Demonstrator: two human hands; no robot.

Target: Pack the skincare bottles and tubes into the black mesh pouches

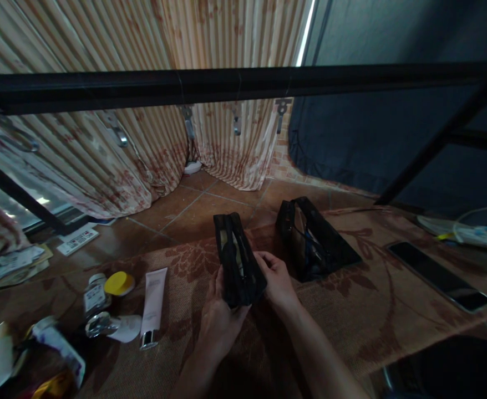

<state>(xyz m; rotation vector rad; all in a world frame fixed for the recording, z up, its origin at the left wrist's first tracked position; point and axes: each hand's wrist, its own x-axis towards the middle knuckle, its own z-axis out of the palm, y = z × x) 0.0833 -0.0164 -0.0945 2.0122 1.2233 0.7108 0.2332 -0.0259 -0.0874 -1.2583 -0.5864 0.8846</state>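
Note:
A small black zip pouch (240, 271), its top facing me with a paler strip down the middle, is held above the cloth-covered table. My left hand (222, 318) wraps round its near left side and underside. At its right side, the bent fingers of my right hand (277, 277) press against the pouch. A second black pouch (316, 244) stands just right of my right hand, its top gaping and some dark items showing inside. What the held pouch contains cannot be made out.
On the left lie a pale pink tube (154, 302), a yellow-lidded jar (119, 283), a small clear bottle (96, 296) and other toiletries. A phone (439, 275) rests at right. A black metal bar (235, 86) with hooks crosses beyond the table, before striped curtains (114, 44).

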